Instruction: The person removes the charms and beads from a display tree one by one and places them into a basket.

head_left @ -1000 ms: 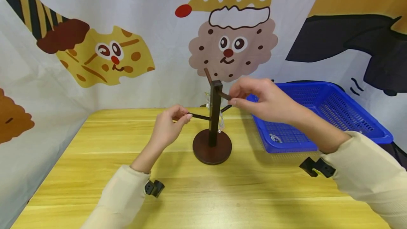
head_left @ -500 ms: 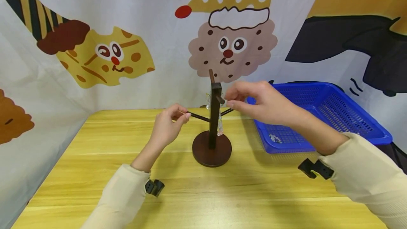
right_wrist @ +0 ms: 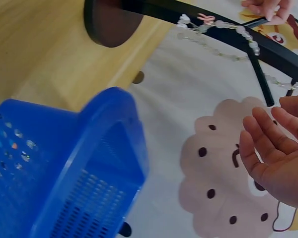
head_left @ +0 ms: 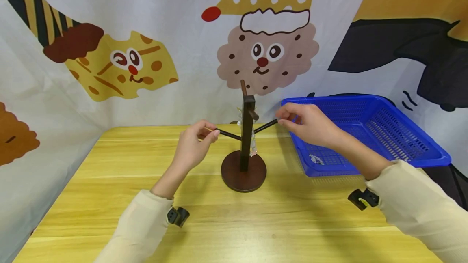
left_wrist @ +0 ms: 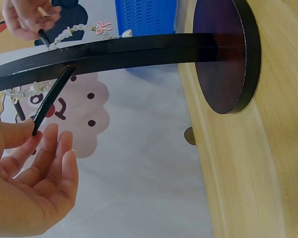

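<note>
1. Down at the near side, two cream sleeves reach in over the yellow wood-grain table, a small black device strapped at the left cuff and another at the right
2. Here's the left hand, and it's a neat pinch, thumb and fingertip on the outer tip of the left peg
3. Mid-scene, the dark wooden stand is upright on its round base, one upper peg pointing nearward, another pointing away
4. Across to the right hand: fingers loosely bent, thumb apart, nothing held, fingertips right by the tip of the right peg; whether they touch it, I can't tell
5. On that right peg hangs a clear beaded strand, close to the post, with a pink bow low on it
6. A second strand shows behind the post, partly hidden
7. Out right, the blue basket, small beaded pieces inside at its near left
8. Farthest back, a white cartoon-printed cloth
</note>
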Tool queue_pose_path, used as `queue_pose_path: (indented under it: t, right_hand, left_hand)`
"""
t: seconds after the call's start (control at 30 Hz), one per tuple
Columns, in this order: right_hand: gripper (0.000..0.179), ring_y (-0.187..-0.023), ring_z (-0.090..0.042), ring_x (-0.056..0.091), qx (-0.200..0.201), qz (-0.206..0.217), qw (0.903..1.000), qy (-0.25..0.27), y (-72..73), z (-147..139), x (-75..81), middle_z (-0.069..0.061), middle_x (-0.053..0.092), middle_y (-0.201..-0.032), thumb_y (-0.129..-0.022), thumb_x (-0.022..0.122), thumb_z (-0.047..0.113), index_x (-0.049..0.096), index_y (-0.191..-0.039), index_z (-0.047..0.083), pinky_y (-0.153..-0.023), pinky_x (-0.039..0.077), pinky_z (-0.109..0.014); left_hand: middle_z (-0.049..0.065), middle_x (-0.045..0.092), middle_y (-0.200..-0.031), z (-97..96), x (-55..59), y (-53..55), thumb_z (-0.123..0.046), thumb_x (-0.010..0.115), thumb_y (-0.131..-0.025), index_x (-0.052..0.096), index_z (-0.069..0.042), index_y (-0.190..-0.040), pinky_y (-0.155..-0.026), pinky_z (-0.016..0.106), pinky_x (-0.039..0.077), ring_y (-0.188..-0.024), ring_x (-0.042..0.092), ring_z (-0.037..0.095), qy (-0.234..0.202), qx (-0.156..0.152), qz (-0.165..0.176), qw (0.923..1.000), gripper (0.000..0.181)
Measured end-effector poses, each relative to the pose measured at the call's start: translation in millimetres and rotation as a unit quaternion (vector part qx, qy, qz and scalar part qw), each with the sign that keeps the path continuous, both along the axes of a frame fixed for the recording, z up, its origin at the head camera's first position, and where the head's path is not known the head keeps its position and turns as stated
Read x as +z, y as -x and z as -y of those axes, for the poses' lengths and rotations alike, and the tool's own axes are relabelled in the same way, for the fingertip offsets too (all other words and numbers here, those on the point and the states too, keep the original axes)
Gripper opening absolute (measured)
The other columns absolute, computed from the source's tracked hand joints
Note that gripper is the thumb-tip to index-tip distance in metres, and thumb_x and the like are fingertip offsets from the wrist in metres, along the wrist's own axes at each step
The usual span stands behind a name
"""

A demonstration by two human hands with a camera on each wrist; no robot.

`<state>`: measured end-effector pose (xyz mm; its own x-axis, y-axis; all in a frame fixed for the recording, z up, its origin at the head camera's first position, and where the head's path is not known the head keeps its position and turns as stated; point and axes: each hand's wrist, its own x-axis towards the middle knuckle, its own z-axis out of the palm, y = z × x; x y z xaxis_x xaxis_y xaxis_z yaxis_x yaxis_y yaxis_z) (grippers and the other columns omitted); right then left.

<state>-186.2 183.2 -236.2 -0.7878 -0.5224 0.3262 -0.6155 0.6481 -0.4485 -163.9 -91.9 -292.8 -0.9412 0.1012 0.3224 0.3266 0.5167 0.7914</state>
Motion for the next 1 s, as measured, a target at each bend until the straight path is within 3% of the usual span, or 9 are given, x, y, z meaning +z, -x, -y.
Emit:
queue_pose_path:
  t: [0.3, 0.53, 0.73, 1.0]
  right_hand:
    - [0.009, -0.068, -0.013, 0.053, 0.011, 0.008, 0.9999, 0.010, 5.2, -3, -14.5, 0.000, 0.058, -0.076, -0.089, 0.058, 0.004, 0.064, -0.095, 0.003, -0.061, 0.047, -0.033]
    - [0.007, -0.067, -0.014, 0.052, 0.004, 0.007, 0.9998, 0.016, 6.4, -2, -16.5, 0.000, 0.057, -0.074, -0.090, 0.057, 0.005, 0.063, -0.093, 0.004, -0.061, 0.047, -0.034]
    - [0.007, -0.066, -0.014, 0.051, 0.005, 0.008, 0.9998, 0.017, 6.6, -1, -16.6, 0.000, 0.056, -0.073, -0.090, 0.057, 0.005, 0.063, -0.092, 0.004, -0.062, 0.047, -0.034]
    - [0.006, -0.066, -0.013, 0.051, 0.003, 0.004, 0.9998, 0.017, 7.5, -1, -17.2, 0.001, 0.056, -0.072, -0.089, 0.057, 0.004, 0.063, -0.091, 0.003, -0.061, 0.047, -0.031]
  left_hand:
    - [0.011, 0.066, -0.080, -0.4, 0.3, -0.2, -0.015, 0.061, -0.089, 0.064, -0.005, -0.096, -0.061, 0.034, 0.048, -0.075, 0.062, 0.025, 0.006, 0.006, -0.001, 1.0000, 0.013]
    - [0.006, 0.064, -0.079, -4.7, 10.0, -5.6, -0.017, 0.062, -0.088, 0.064, -0.008, -0.103, -0.063, 0.034, 0.048, -0.075, 0.061, 0.020, 0.010, 0.027, -0.014, 0.9995, 0.017]
    - [0.005, 0.063, -0.078, -15.5, 20.4, -13.6, -0.013, 0.064, -0.086, 0.064, -0.006, -0.103, -0.065, 0.032, 0.050, -0.073, 0.060, 0.017, -0.023, -0.005, -0.070, 0.9972, 0.018]
    - [0.004, 0.064, -0.080, -32.9, 35.8, -25.4, -0.009, 0.062, -0.087, 0.061, -0.004, -0.106, -0.063, 0.026, 0.050, -0.070, 0.060, 0.013, -0.039, -0.057, -0.148, 0.9865, 0.019]
